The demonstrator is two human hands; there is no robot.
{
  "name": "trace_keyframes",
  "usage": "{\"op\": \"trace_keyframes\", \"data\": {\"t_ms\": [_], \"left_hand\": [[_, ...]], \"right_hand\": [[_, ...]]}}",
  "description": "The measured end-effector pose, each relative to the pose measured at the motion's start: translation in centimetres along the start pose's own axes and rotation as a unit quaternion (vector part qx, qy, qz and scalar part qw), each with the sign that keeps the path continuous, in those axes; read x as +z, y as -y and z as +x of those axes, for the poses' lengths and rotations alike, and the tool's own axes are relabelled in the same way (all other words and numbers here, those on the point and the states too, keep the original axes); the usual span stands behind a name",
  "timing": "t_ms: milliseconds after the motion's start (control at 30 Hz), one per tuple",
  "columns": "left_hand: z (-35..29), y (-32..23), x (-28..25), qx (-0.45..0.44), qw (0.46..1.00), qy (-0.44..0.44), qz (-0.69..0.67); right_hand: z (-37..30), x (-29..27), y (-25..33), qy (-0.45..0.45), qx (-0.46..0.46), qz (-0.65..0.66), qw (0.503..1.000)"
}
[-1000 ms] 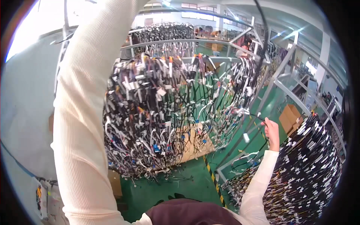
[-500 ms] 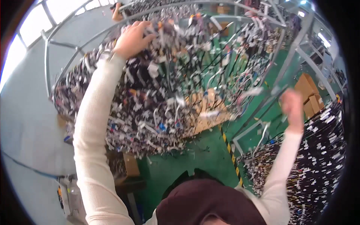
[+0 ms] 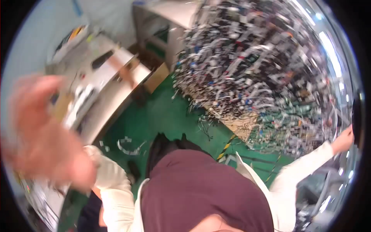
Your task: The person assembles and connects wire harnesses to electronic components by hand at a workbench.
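Watching remotely, I see the left hand (image 3: 50, 143) blurred and spread near a workbench (image 3: 106, 106); the right hand (image 3: 342, 140), near massed cables (image 3: 251, 73), grips something or nothing: I cannot tell.

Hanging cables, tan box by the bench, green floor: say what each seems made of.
Hanging cables: probably plastic-sheathed wire, being thin, flexible strands; finish blurred. Tan box: likely cardboard, matte with flat walls. Green floor: perhaps painted, smooth, evenly coloured; base unclear.

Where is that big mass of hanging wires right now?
In the head view, the mass of wires fills the upper right, to the right of the open cardboard box and up-left of the right hand.
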State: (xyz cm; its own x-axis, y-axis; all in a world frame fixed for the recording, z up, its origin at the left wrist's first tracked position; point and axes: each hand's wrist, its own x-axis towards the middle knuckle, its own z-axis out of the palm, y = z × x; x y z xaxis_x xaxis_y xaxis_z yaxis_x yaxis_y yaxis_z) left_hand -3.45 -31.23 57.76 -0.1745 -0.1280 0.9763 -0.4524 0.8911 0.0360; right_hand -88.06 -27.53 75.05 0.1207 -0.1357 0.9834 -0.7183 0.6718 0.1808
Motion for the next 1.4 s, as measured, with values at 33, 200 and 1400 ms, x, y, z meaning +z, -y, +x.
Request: {"op": "trace_keyframes", "data": {"t_ms": [33, 200, 1400], "left_hand": [[-5.0, -1.1, -5.9, -0.026, 0.999, 0.011, 0.04], [-31.1, 3.5, -29.8, -0.328, 0.72, 0.245, 0.56], [-10.3, -13.4, -17.2, -0.19, -0.679, 0.69, -0.16]], "right_hand": [[-1.9, -3.0, 8.2, 0.121, 0.094, 0.02, 0.988], [-7.8, -12.0, 33.7, 0.034, -0.067, 0.079, 0.994], [-23.1, -36.1, 94.6, 0.354, -0.75, 0.557, 0.043]]}}
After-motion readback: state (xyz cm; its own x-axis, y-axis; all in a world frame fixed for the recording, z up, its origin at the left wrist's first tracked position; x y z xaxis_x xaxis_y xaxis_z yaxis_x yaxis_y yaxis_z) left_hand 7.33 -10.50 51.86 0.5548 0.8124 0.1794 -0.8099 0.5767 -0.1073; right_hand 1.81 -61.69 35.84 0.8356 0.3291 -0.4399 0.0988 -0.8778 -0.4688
